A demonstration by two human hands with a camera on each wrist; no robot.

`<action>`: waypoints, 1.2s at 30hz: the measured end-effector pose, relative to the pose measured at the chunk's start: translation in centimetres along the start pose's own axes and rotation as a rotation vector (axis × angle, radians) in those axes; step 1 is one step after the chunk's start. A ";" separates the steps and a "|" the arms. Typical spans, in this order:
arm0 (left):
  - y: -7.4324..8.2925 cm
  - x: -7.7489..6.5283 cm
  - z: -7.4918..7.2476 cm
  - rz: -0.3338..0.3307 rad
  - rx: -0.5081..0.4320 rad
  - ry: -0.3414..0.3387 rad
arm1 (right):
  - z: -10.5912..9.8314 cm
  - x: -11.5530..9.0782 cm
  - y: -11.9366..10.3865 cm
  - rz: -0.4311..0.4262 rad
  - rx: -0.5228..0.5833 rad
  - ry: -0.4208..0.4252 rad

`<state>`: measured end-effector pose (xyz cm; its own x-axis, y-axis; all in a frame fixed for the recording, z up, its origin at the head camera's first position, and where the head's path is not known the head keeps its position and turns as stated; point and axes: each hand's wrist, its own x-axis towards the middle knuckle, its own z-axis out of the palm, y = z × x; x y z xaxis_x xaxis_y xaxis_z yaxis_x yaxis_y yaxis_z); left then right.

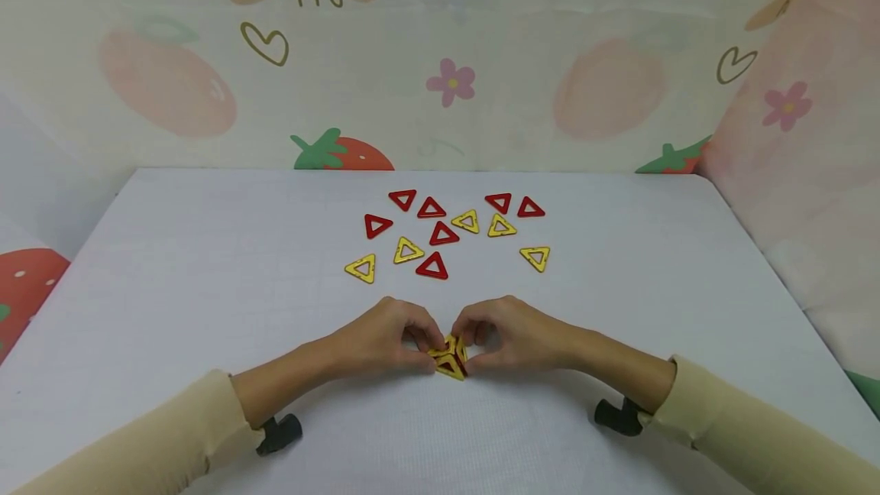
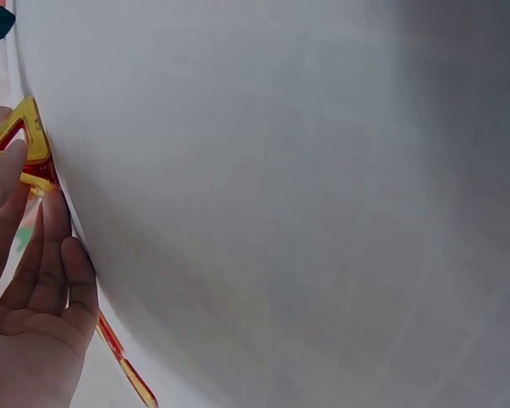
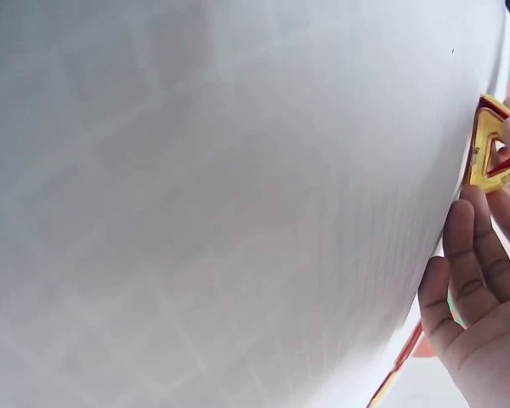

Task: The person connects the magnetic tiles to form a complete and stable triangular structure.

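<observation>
Near the front of the white table stands a small raised shape made of yellow and red triangular frame tiles [image 1: 451,367]. My left hand [image 1: 392,338] pinches its left side between thumb and fingers. On the other side my right hand [image 1: 512,338] pinches it likewise, the fingertips of both hands close together. In the left wrist view, a yellow triangle face [image 2: 37,144] shows beside the left thumb, with red behind it. The right wrist view has another yellow face [image 3: 483,149] edged in red at the right thumb. Part of the shape is hidden behind the fingers.
Beyond the hands, loose triangle tiles lie flat and scattered: several red ones [image 1: 431,270] and several yellow ones [image 1: 369,269]. The white tabletop [image 1: 206,273] ends at a printed backdrop [image 1: 412,21] behind and at the right.
</observation>
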<state>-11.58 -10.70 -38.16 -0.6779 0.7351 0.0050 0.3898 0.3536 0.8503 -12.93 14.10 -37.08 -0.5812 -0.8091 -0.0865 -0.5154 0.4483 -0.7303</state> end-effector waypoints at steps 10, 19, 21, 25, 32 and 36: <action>0.1 -0.2 0.4 -0.007 -0.004 -0.008 | 0.2 -0.4 -0.4 0.013 -0.006 -0.020; 0.1 -0.4 0.7 0.003 0.006 -0.025 | 0.3 -0.7 -0.6 0.020 0.014 -0.048; 0.2 -0.4 0.7 0.000 0.005 -0.030 | 0.3 -0.7 -0.6 0.017 0.013 -0.049; 0.3 -0.5 0.7 -0.003 0.006 -0.037 | 0.3 -0.7 -0.5 0.011 0.009 -0.052; 0.5 -0.6 0.3 0.006 0.025 -0.038 | -0.1 -0.7 -0.3 -0.008 0.025 -0.065; 0.4 -0.6 -0.4 -0.037 0.031 -0.015 | -0.8 -0.2 0.0 0.022 0.013 -0.024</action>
<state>-11.29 -11.19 -37.63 -0.6830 0.7296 -0.0344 0.3835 0.3982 0.8333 -13.31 14.53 -36.51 -0.5769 -0.8082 -0.1185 -0.4945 0.4610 -0.7368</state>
